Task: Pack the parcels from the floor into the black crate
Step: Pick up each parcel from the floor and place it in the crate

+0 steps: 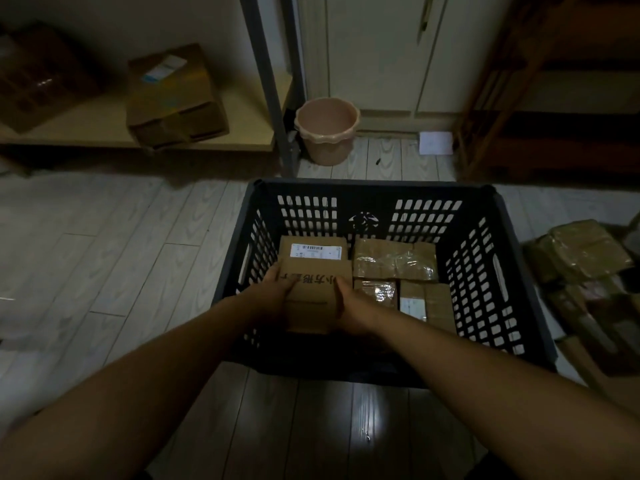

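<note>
Both hands, left hand [273, 292] and right hand [349, 299], grip a cardboard parcel [313, 296] by its sides inside the black crate [485, 271], apparently lowering it into the near-left corner; more parcels [585, 258] wait on the floor.

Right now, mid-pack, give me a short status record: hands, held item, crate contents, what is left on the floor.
left hand: grips the printed box on its left side
right hand: grips its right side
printed box: inside the black crate, front left; set down or not, cannot tell
crate contents: labelled box back left, taped parcel back right, smaller parcels front right
floor: pile of taped parcels right of crate
</note>
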`<control>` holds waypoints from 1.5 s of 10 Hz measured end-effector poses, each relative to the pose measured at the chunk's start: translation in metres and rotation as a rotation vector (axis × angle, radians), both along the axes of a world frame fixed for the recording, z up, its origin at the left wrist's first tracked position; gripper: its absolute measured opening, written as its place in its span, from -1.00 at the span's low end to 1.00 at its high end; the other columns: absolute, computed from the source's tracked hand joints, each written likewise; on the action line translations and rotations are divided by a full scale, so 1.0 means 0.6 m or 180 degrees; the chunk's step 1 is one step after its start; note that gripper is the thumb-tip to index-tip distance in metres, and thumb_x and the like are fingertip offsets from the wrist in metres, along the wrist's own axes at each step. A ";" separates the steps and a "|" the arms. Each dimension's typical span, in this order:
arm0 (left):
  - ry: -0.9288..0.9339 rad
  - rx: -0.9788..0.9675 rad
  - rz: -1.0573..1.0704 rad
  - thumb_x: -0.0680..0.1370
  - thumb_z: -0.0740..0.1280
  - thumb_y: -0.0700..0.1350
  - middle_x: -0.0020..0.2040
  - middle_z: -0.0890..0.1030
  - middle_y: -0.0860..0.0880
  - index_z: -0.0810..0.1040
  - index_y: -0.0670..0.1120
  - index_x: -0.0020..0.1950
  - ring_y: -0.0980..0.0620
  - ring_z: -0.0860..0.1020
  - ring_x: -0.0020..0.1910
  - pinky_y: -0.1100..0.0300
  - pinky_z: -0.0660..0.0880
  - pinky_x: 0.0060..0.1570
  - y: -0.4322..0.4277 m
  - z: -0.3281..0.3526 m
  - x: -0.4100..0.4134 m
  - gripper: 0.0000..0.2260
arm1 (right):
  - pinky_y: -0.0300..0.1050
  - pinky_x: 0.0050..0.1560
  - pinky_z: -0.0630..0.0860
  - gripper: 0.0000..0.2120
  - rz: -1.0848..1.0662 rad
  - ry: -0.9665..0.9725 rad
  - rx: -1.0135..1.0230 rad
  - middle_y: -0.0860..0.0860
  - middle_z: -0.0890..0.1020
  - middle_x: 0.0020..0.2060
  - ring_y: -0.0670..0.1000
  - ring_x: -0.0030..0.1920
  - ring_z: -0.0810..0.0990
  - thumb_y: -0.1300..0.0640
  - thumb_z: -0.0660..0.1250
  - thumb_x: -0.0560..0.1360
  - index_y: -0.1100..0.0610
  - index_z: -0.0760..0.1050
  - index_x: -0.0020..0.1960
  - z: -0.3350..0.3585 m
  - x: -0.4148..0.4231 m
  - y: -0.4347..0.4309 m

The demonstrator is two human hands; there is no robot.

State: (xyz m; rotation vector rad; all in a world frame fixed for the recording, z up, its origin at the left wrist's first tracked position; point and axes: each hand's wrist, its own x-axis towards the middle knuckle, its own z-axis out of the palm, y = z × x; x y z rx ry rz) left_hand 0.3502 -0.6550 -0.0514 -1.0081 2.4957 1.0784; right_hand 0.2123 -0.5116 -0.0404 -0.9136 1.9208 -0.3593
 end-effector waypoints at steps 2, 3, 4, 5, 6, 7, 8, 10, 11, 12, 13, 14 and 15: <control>-0.0590 -0.0067 -0.0308 0.56 0.14 0.24 0.52 0.13 -0.17 -0.18 0.18 0.52 -0.26 0.27 0.40 -0.13 0.26 0.38 -0.009 -0.028 0.000 -0.34 | -0.06 0.36 0.28 -0.35 0.0487 0.0112 0.0267 0.20 0.25 0.45 0.16 0.38 0.32 0.10 0.34 0.52 0.13 0.11 0.50 -0.029 0.012 -0.002; -0.1045 0.0216 0.0126 0.59 0.09 0.21 0.50 0.18 -0.22 -0.03 0.03 0.54 -0.25 0.25 0.42 -0.07 0.22 0.40 -0.007 -0.045 0.010 -0.40 | -0.16 0.27 0.28 -0.48 0.0780 0.0042 0.0221 0.21 0.32 0.41 0.16 0.36 0.35 0.14 0.29 0.55 0.20 0.21 0.45 -0.030 0.023 -0.007; -0.1264 0.0053 0.0250 0.60 0.14 0.10 0.50 0.16 -0.19 0.20 -0.04 0.49 -0.22 0.13 0.47 -0.11 0.12 0.44 -0.003 -0.041 0.020 -0.51 | -0.25 0.16 0.25 -0.55 0.1029 -0.0090 0.0344 0.24 0.35 0.39 0.17 0.35 0.35 0.19 0.23 0.58 0.24 0.25 0.43 -0.042 0.025 -0.011; -0.1483 -0.0124 -0.0292 0.58 0.15 0.14 0.50 0.09 -0.19 0.15 0.00 0.47 -0.22 0.13 0.45 -0.15 0.19 0.39 -0.013 -0.044 0.021 -0.49 | -0.07 0.30 0.25 -0.53 0.1221 0.0004 0.0736 0.23 0.26 0.43 0.19 0.38 0.30 0.15 0.16 0.61 0.24 0.18 0.47 -0.053 0.020 -0.008; -0.1418 0.0250 -0.0174 0.60 0.16 0.04 0.49 0.15 -0.23 0.16 -0.08 0.48 -0.24 0.21 0.44 -0.14 0.23 0.39 -0.005 -0.045 0.017 -0.52 | -0.05 0.29 0.28 -0.53 0.1321 0.0046 0.0837 0.23 0.27 0.43 0.19 0.37 0.32 0.15 0.16 0.62 0.24 0.18 0.48 -0.047 0.018 -0.016; -0.0923 0.0696 0.0413 0.58 0.26 -0.16 0.44 0.31 -0.23 0.27 -0.19 0.44 -0.21 0.32 0.39 0.06 0.32 0.36 -0.013 -0.022 0.011 -0.56 | -0.08 0.21 0.35 -0.59 0.0966 0.0158 0.0466 0.17 0.42 0.33 0.16 0.27 0.44 0.10 0.24 0.58 0.17 0.35 0.40 0.003 0.013 -0.015; -0.0840 0.0408 -0.0259 0.55 0.31 -0.06 0.40 0.36 -0.12 0.31 -0.05 0.41 -0.11 0.38 0.34 0.23 0.38 0.23 0.012 0.150 0.007 -0.56 | -0.15 0.10 0.41 -0.69 0.0575 0.0274 0.0278 0.13 0.52 0.22 0.13 0.17 0.51 0.12 0.26 0.55 0.17 0.46 0.27 0.093 -0.003 0.009; -0.0915 0.0126 -0.0834 0.55 0.29 0.05 0.44 0.30 -0.12 0.25 -0.03 0.45 -0.11 0.30 0.39 -0.04 0.25 0.40 0.040 0.420 0.005 -0.49 | -0.13 0.02 0.43 -0.67 0.0195 0.0587 0.0342 0.14 0.54 0.21 0.12 0.14 0.51 0.07 0.23 0.55 0.15 0.45 0.28 0.368 -0.019 0.084; -0.0847 -0.0002 -0.1120 0.56 0.27 0.03 0.43 0.32 -0.11 0.28 -0.07 0.46 -0.10 0.31 0.38 0.01 0.28 0.38 0.055 0.559 0.003 -0.51 | -0.05 0.18 0.46 -0.65 -0.0096 0.0635 0.0361 0.12 0.54 0.21 0.10 0.15 0.51 0.04 0.23 0.55 0.13 0.44 0.29 0.516 -0.017 0.130; -0.0607 -0.0003 -0.1280 0.53 0.34 -0.01 0.31 0.44 -0.06 0.40 -0.07 0.37 -0.05 0.41 0.30 0.14 0.35 0.26 0.069 0.700 -0.001 -0.57 | -0.07 0.20 0.45 -0.63 -0.0466 0.0697 0.0334 0.15 0.50 0.25 0.13 0.20 0.49 0.05 0.24 0.54 0.13 0.43 0.31 0.663 -0.008 0.182; -0.0494 0.0153 -0.1300 0.51 0.37 -0.02 0.26 0.49 -0.07 0.45 -0.08 0.31 -0.04 0.48 0.22 0.07 0.41 0.25 0.087 0.823 -0.012 -0.61 | -0.12 0.14 0.41 -0.62 -0.0720 0.0859 0.0325 0.17 0.46 0.27 0.15 0.21 0.47 -0.04 0.23 0.54 0.09 0.42 0.30 0.788 0.004 0.239; -0.0401 0.0108 -0.1369 0.51 0.36 -0.01 0.34 0.38 0.02 0.29 -0.06 0.44 0.02 0.39 0.30 0.19 0.31 0.27 0.125 0.926 -0.035 -0.47 | -0.05 0.25 0.35 -0.46 -0.1016 0.1108 0.0412 0.17 0.35 0.39 0.17 0.33 0.38 -0.10 0.23 0.54 0.12 0.28 0.44 0.889 0.010 0.306; -0.0423 -0.0347 -0.1600 0.52 0.31 0.09 0.54 0.12 -0.11 0.07 -0.07 0.53 -0.08 0.17 0.48 0.13 0.15 0.39 0.184 1.011 -0.075 -0.31 | -0.04 0.31 0.29 -0.40 -0.1190 0.1415 0.0507 0.15 0.26 0.46 0.17 0.40 0.29 -0.09 0.20 0.56 0.12 0.14 0.51 0.968 0.000 0.383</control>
